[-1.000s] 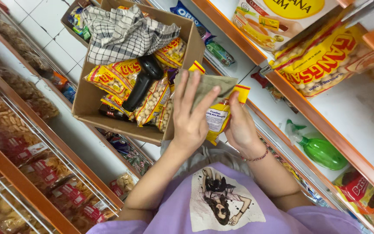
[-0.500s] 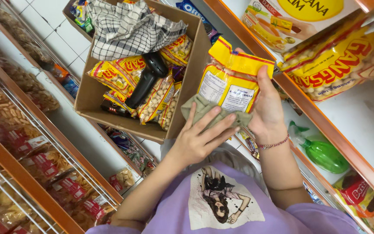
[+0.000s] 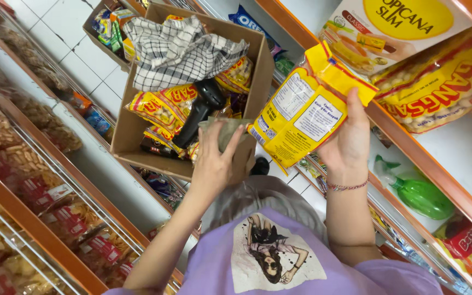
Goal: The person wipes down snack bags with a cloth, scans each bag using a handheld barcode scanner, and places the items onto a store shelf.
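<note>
- The right hand grips a yellow snack packet from behind, fingers closed on its edge, holding it up beside the orange shelf edge.
- The left hand pinches a grey-green cloth between thumb and fingers, at the near edge of the cardboard box.
- The box holds yellow-red snack bags, a black handheld device and a checked cloth at its far end.
- A green spray bottle lies on the shelf below the right hand.
</note>
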